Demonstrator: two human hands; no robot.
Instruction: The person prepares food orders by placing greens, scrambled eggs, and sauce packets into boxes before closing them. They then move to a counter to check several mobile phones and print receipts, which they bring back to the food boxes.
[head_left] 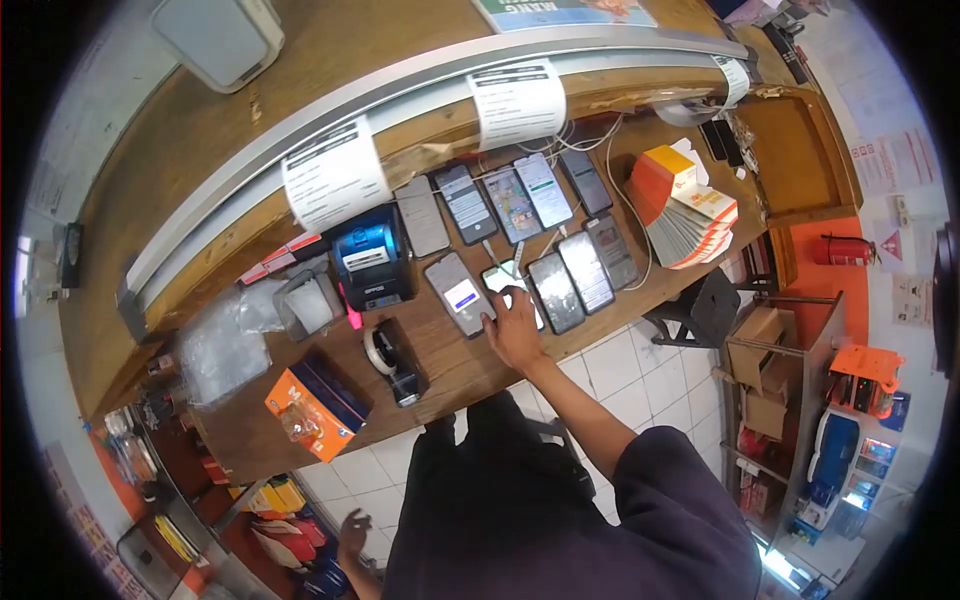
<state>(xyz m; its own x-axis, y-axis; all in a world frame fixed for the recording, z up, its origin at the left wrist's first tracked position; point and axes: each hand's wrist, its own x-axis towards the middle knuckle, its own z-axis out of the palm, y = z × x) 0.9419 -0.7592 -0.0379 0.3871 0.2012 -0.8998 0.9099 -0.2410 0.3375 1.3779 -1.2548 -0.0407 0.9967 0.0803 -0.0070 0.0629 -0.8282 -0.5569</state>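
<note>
My right hand [515, 328] rests over a phone with a lit white screen [499, 277] lying on the wooden counter. Its fingers are apart, and the fingertips touch that phone's screen; the hand covers much of it. Near the thumb lies a grey phone [458, 294] showing a white pop-up with a purple button. On the other side sit a dark phone [555, 293] and a phone with a lit list [586, 272]. My left hand [352, 535] hangs low beside my body, away from the counter, its fingers apart and holding nothing.
Several more phones, including one with a colourful home screen [511, 206], form a back row with white cables. Left are a blue-black printer [368, 258], a tape dispenser [393, 362] and an orange box [317, 408]. Stacked orange-white boxes [684, 205] stand right, near a black stool [702, 305].
</note>
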